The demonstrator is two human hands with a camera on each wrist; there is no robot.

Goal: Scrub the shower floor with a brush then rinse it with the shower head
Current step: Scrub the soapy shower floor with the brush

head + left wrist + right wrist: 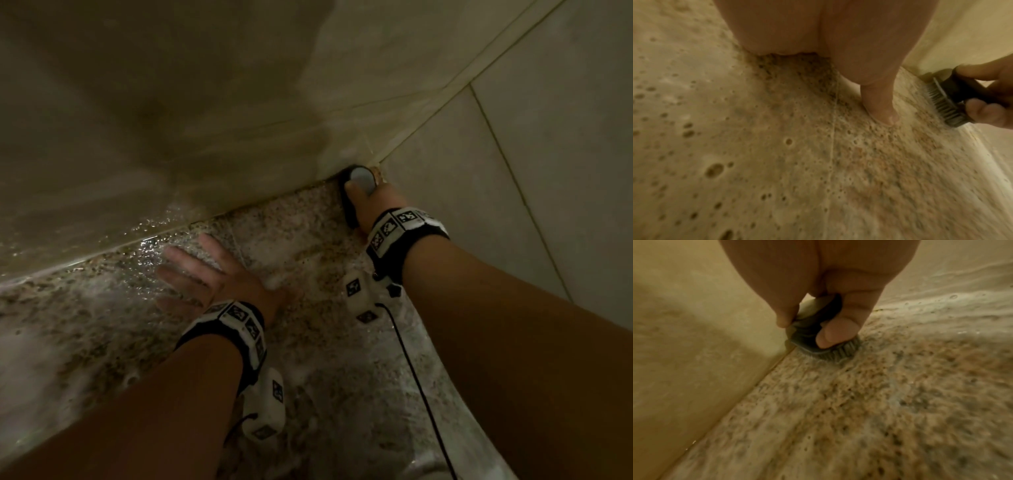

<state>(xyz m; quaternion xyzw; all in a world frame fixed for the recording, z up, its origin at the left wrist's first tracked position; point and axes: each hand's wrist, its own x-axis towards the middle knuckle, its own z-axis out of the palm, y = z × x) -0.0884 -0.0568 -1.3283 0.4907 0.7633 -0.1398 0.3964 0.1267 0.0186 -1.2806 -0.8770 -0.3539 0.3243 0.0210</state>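
While no readable writing is showing anywhere, the only markings are the black-and-white square code patterns on the wrist bands [400, 224] and the white camera units strapped under each wrist. The speckled, granite-like shower floor [308, 240] is lying wet and covered in foamy suds, with a thin grout line running across it. Beige tiled walls [565, 154] are meeting it on two sides and forming a corner. The right hand [371, 202] is gripping a dark scrub brush [818, 340], fingers [830, 335] curled round its body, and is holding the grey bristles down on the floor right in that corner, against the wall's base. The left hand [209, 274] is resting flat on the soapy floor, fingers spread and released, well apart from the brush
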